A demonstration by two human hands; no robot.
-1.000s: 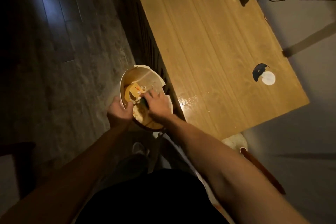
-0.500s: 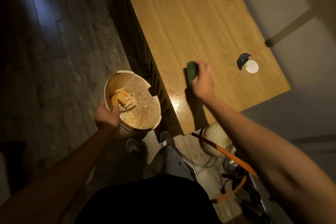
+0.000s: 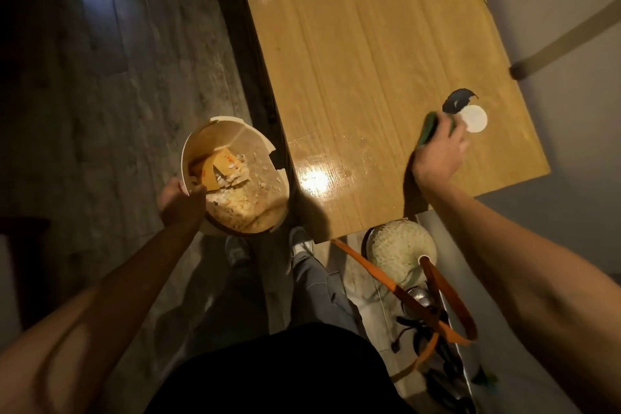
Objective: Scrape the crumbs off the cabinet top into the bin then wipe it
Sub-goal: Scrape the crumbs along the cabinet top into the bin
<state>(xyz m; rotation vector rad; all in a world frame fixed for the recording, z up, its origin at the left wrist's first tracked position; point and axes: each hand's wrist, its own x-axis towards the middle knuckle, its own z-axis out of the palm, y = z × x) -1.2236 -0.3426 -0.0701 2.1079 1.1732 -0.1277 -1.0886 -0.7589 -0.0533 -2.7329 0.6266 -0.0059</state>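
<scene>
2 hands | L hand [image 3: 181,205] clamped on bin [image 3: 235,131] rim | R hand [image 3: 440,155] clamped on green sponge [image 3: 427,129]

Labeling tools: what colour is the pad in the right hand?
Dark green pad, gripped by the right hand on the cabinet top; head view.

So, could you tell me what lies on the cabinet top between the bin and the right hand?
Head view: only bare, glossy cabinet top lies between bin and right hand.

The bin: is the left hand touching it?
Touching. The head view shows the left hand gripping the rim of the bin, its thumb hooked over the edge into the inside.
</scene>
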